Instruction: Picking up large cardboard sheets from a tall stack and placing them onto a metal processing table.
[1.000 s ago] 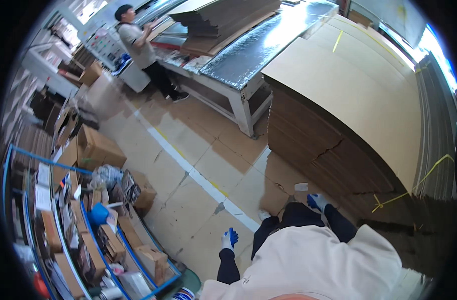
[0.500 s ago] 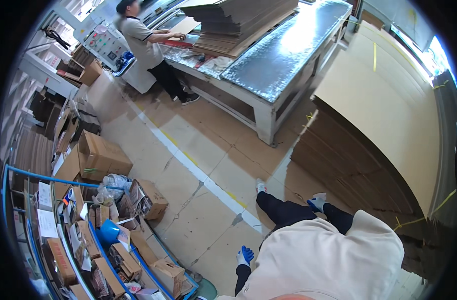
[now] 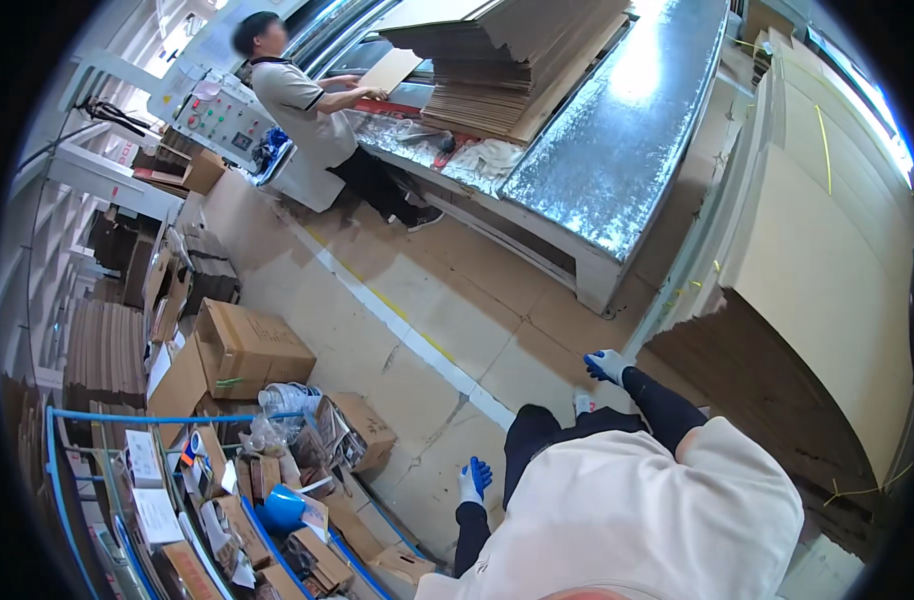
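Observation:
My left hand (image 3: 474, 481), in a white and blue work glove, hangs at my left side over the tiled floor. Its fingers are loosely bent and apart, with nothing visible in them. My right hand (image 3: 607, 367), gloved alike, reaches forward in front of my right leg, fingers stretched out and holding nothing I can see. The nearest thing to it is the tall stack of brown cardboard sheets (image 3: 827, 280) tied with yellow straps on my right; the hand looks apart from it. One of my shoes (image 3: 583, 403) shows below that hand.
Ahead stands a metal-topped table (image 3: 597, 150) bearing a cardboard pile (image 3: 517, 75). A co-worker (image 3: 302, 110) there handles a cardboard sheet (image 3: 390, 72) beside a control panel (image 3: 222, 120). On my left are a blue-framed rack (image 3: 177, 414) of boxes and papers and a large carton (image 3: 252, 350). A white line (image 3: 407, 335) crosses the floor.
My view has shifted, and I have come closer to the strapped stack. My right hand has swung forward; my left stays low by my side. The co-worker's sheet is now raised.

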Motion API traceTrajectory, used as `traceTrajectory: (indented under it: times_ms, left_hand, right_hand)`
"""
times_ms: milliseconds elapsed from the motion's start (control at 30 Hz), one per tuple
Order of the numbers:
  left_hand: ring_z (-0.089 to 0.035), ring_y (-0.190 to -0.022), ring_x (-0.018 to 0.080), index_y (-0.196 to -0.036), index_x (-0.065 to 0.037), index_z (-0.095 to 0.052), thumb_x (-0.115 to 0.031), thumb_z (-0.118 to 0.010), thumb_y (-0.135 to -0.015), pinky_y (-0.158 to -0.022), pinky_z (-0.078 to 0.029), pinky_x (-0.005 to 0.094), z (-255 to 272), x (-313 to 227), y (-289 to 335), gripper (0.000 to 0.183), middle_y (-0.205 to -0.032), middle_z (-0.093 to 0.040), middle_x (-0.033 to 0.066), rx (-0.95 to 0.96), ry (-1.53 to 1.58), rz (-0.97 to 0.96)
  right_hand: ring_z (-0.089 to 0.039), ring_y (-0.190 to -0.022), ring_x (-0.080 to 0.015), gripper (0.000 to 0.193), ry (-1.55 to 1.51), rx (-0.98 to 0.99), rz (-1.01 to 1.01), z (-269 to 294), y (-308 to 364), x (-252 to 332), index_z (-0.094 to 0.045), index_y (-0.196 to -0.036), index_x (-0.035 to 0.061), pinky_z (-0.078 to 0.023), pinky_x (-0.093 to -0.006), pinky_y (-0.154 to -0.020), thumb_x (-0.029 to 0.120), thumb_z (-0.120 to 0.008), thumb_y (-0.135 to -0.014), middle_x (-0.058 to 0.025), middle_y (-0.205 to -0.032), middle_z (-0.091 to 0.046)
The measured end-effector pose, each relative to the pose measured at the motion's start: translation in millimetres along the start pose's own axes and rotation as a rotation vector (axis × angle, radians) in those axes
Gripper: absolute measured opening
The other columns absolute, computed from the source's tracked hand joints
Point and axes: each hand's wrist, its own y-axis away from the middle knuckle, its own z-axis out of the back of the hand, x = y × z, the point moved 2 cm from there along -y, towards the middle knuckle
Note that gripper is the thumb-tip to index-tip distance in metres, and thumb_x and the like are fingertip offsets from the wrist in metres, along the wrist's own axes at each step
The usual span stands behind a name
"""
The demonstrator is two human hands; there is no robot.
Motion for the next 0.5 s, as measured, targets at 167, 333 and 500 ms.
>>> traceTrajectory:
  times_ms: [167,333,500]
  left_hand:
    - [-0.059,-0.061,0.0189,-0.094,0.001,-0.058,-0.042,-0.048,-0.087,-0.053,-0.047,0.03,-18.6,-70.6,-42.1,0.044,-0.074,-0.061,0.0098,0.027,-0.144,0.048]
    - [-0.059,-0.061,0.0169,-0.084,-0.002,-0.062,-0.041,-0.046,-0.087,-0.051,-0.044,0.0293,-27.6,-149.8,-99.4,0.043,-0.073,-0.061,0.0093,0.143,-0.838,-0.347]
    - [-0.058,-0.057,0.0156,-0.082,-0.007,-0.061,-0.041,-0.048,-0.087,-0.049,-0.043,0.029,-44.8,-225.7,-168.3,0.037,-0.072,-0.061,0.0066,0.333,-0.898,-0.412]
  right_hand:
    - [-0.056,-0.059,-0.0146,0.033,-0.036,-0.043,-0.083,-6.2,-19.7,9.1,-0.057,-0.092,0.0052,-0.044,-0.0257,-0.05,0.037,-0.054,-0.085,-0.0068,-0.076,-0.06]
    - [-0.056,-0.054,-0.0144,0.032,-0.116,-0.266,-0.256,9.3,-22.1,-29.0,-0.059,-0.086,0.0035,-0.043,-0.0269,-0.044,0.035,-0.055,-0.084,-0.0068,-0.069,-0.059]
    - [-0.053,-0.052,-0.0163,0.03,-0.43,-0.414,-0.231,-11.0,-9.2,-3.8,-0.056,-0.091,0.0073,-0.042,-0.027,-0.044,0.037,-0.055,-0.085,-0.0069,-0.071,-0.057]
